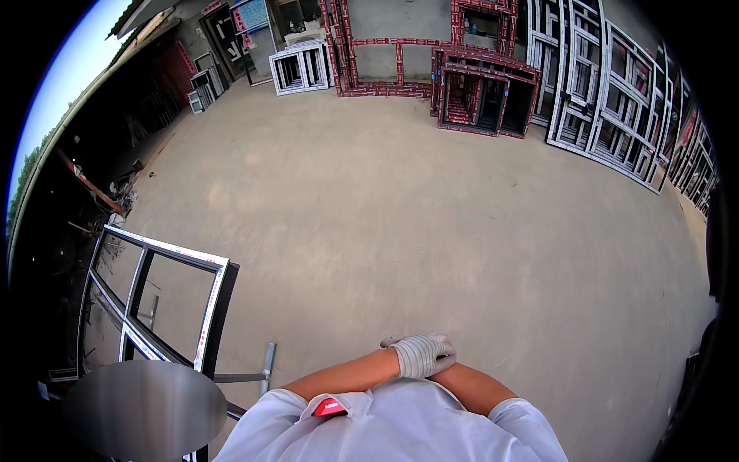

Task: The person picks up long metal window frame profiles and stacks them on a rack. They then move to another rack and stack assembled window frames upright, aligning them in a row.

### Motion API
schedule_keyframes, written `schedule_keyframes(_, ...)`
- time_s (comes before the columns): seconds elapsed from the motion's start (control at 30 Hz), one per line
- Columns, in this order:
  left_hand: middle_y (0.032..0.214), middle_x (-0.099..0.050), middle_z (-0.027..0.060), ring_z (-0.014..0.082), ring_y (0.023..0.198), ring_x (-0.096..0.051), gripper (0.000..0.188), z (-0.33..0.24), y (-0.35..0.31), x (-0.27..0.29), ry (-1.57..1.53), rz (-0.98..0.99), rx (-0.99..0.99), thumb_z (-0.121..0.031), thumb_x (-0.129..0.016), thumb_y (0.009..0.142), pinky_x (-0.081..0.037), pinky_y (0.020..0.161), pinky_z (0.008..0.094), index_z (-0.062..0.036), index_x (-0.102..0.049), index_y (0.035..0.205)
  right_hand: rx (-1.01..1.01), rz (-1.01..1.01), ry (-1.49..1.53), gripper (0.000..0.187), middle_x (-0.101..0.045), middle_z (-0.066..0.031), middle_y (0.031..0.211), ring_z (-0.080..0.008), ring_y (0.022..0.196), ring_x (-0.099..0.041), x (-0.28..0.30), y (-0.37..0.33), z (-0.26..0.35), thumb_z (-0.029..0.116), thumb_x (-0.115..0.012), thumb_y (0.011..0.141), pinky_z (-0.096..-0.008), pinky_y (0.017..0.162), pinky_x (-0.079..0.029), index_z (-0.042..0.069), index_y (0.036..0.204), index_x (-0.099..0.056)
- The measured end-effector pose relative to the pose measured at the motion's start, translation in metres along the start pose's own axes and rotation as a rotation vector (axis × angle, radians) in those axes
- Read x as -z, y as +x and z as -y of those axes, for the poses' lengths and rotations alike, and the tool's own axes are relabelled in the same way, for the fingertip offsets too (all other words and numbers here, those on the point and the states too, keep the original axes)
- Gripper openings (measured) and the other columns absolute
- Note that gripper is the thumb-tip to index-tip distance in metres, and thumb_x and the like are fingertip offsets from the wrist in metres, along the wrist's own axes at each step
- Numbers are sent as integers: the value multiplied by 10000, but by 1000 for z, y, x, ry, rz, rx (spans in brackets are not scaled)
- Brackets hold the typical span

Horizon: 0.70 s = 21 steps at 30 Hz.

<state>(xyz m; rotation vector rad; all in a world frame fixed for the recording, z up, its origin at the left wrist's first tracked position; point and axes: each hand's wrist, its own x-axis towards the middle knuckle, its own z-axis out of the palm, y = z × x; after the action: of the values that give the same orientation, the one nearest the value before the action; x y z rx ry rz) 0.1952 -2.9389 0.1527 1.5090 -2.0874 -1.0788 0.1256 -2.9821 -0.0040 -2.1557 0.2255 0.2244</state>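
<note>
My forearms cross in front of my chest, above a pale shirt. Uppermost is my left hand [422, 356], in a pale striped work glove; its fingers bend over my right wrist and look closed on it. Most of my right hand [390, 340] is hidden behind the left one, with only a bit of greyish glove showing, so its fingers cannot be made out. A red packet [329, 406] sticks out of the shirt's chest pocket. Neither hand touches the dark window frame [219, 312] with white protective film, which stands to my left.
A metal support bar [268, 368] juts out near that frame, and a blurred grey oval covers its lower part. Red-wrapped frames [485, 96] and small white frames [302, 68] stand at the back. Tall white-and-black frames [604, 100] lean along the right. Concrete floor [369, 200] lies between.
</note>
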Motion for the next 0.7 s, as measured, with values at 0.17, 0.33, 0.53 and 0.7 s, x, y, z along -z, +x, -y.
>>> schedule_keyframes(0.17, 1085, -648, 136, 333, 1022, -602, 299, 2, 104, 71, -195, 61, -89, -275, -506, 945, -473, 913, 403, -65, -672, 1076, 22, 43, -9, 343, -695, -172, 1000, -311, 951, -665, 105, 47, -27, 332, -572, 878, -397, 857, -514, 74, 1085, -664)
schedule_keyframes(0.33, 1120, -638, 140, 304, 1075, -585, 266, 24, 194, 133, -320, 242, -192, -243, -524, 943, -457, 961, 386, -69, -660, 1090, 11, 55, -8, 351, -692, -173, 1007, -317, 961, -662, 190, 106, -71, 334, -566, 881, -401, 863, -512, 69, 1091, -659)
schedule_keyframes(0.53, 1076, -648, 134, 280, 1043, -600, 232, 107, 306, 209, -452, 240, -312, -209, -547, 924, -465, 941, 366, -61, -662, 1063, -64, 25, -14, 360, -689, -175, 1016, -323, 973, -657, 307, 188, -145, 337, -559, 885, -406, 870, -509, 63, 1098, -653)
schedule_keyframes(0.7, 1051, -649, 126, 278, 971, -616, 244, 143, 389, 305, -376, 318, -246, -250, -581, 909, -488, 877, 364, -40, -665, 1000, -126, -19, -14, 367, -687, -176, 1023, -329, 982, -653, 416, 237, -186, 339, -552, 888, -410, 876, -507, 58, 1104, -648)
